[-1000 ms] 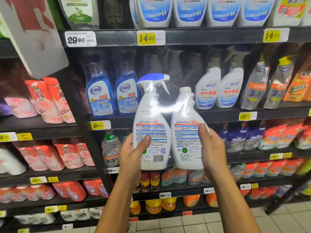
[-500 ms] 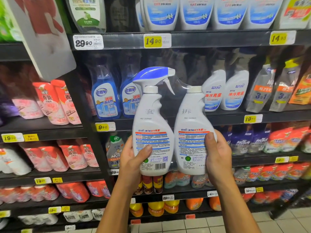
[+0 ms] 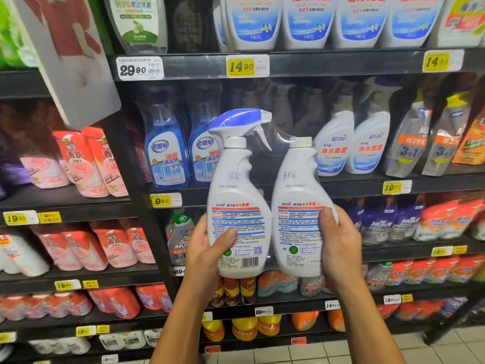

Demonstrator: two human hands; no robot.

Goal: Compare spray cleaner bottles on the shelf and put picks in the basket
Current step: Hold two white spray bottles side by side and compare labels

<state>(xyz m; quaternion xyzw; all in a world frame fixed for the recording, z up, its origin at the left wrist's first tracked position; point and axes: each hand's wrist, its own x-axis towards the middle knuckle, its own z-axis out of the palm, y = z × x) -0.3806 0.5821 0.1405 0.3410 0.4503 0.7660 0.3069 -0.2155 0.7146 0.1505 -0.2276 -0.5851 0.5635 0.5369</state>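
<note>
Fingers [image 3: 324, 227] of both hands curled round the lower part of a shrink-wrapped twin pack [image 3: 267, 206], held upright in front of the shelf unit, back labels toward the camera.

Shelf unit [image 3: 341, 65]: dark, several tiers, yellow and white price tags along the front edges.
Upper tier: white refill pouches [image 3: 307, 19] with blue and red print.
Middle tier: two blue glass-cleaner bottles [image 3: 168, 158] left of the pack; white spray bottles [image 3: 351, 148] with red lettering right of it; grey pouches further right.
Lower tiers: pink and red pouches at left, small bottles and cans behind and below the pack.

Twin pack, left unit: white spray bottle [image 3: 236, 214], blue-and-white trigger head, barcode low on the label; gripped by left hand [image 3: 207, 250], thumb across the label.
Twin pack, right unit: white refill bottle [image 3: 296, 206], plain white cap; gripped by right hand [image 3: 338, 250], thumb on the label edge.

Floor [image 3: 393, 350]: pale tiles, bottom right.
</note>
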